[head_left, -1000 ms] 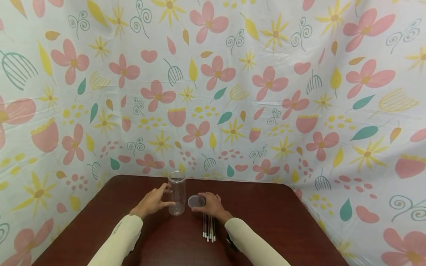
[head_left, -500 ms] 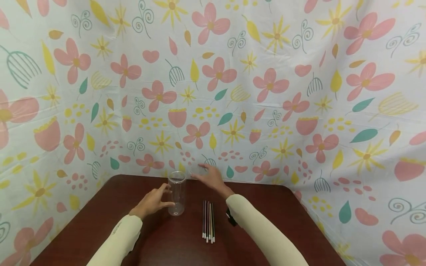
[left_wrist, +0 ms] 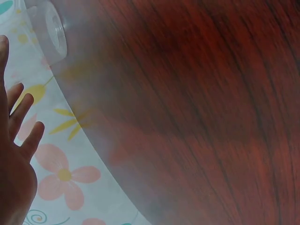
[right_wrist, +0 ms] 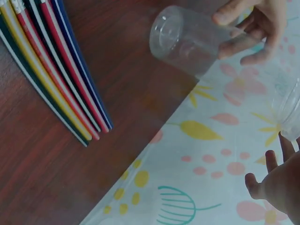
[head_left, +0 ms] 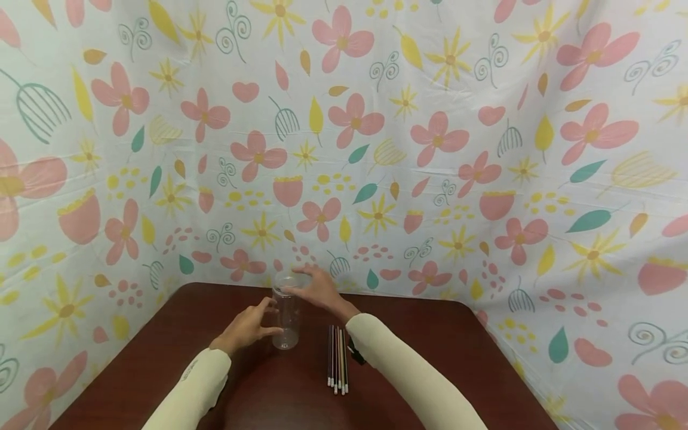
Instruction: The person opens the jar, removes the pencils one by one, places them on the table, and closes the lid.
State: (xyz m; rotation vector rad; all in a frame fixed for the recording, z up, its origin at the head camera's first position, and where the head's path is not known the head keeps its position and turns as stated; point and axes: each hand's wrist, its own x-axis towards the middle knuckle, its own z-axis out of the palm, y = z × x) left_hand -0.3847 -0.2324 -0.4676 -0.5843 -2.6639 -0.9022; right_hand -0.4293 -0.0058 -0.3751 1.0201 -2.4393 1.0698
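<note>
A tall clear jar (head_left: 287, 327) stands upright on the table. My left hand (head_left: 246, 326) holds it from the left, thumb and fingers bent around its side, as the right wrist view also shows on the jar (right_wrist: 185, 42). At the mouth of the jar, my right hand (head_left: 319, 290) pinches a clear round lid (right_wrist: 291, 111) by its edge. In the head view the lid overlaps the jar's rim and is hard to make out against it. The left wrist view catches the base of the jar (left_wrist: 55, 29) beyond the left hand (left_wrist: 16, 159).
Several striped pencils (head_left: 338, 361) with white erasers lie side by side on the dark red-brown table (head_left: 430, 358), right of the jar and left of the right forearm. A flower-printed cloth (head_left: 376, 179) hangs behind and along both sides.
My right hand has lifted the lid from above the pencils, raised it past the table's far edge, then brought it left to the jar's mouth. The left hand and jar have stayed put.
</note>
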